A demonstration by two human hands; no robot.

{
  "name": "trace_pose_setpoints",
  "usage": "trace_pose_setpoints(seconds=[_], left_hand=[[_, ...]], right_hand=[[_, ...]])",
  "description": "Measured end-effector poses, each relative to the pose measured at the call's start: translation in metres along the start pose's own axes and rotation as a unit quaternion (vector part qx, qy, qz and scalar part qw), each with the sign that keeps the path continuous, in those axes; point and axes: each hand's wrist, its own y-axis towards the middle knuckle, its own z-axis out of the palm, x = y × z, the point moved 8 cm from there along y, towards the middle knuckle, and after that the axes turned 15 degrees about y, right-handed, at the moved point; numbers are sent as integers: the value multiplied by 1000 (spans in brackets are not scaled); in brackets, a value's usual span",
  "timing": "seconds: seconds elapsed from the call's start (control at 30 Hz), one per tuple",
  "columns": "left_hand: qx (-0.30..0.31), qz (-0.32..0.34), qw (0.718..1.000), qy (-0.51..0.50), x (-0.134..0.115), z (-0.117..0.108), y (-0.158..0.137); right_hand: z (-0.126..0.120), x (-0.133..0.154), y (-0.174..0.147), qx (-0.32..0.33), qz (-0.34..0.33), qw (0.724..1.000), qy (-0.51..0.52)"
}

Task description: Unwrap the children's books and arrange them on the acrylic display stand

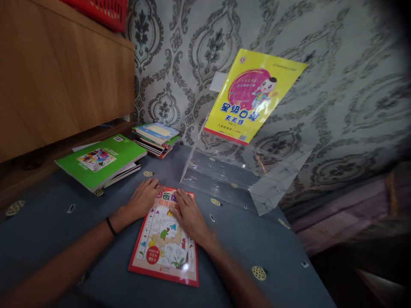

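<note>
A red-bordered colouring book (163, 246) lies flat on the grey-blue table (244, 239) in front of me. My left hand (143, 199) rests on its upper left corner, fingers spread and palm down. My right hand (189, 214) lies flat on the upper middle of its cover. Neither hand grips anything. A yellow book (252, 96) stands upright in a clear acrylic stand (237, 179) just beyond the hands, to the right.
A green book (102, 160) tops a small stack at the left. Another stack of several books (157, 139) sits by the patterned wall. A wooden cabinet (61, 72) rises at the left with a red basket (102, 10) on top. The table edge drops off at the right.
</note>
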Motion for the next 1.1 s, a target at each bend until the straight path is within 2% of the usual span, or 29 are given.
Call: trace_pose_setpoints(seconds=[0.1, 0.27, 0.43, 0.6, 0.83, 1.1], left_hand=[[15, -9, 1000, 6, 0, 1, 1], [25, -13, 1000, -1, 0, -3, 2], [36, -12, 999, 0, -1, -3, 3], [23, -17, 1000, -1, 1, 1, 2], [-5, -3, 1000, -9, 3, 0, 3], [-24, 14, 999, -25, 5, 1, 5]], right_hand=[[-4, -5, -4, -4, 3, 1000, 11], [-15, -26, -15, -46, 30, 998, 34], [-17, -35, -22, -52, 23, 996, 62], [-27, -41, -28, -103, 45, 992, 54], [-32, -37, -30, -118, 34, 991, 57], [-41, -41, -29, -165, 31, 981, 100]])
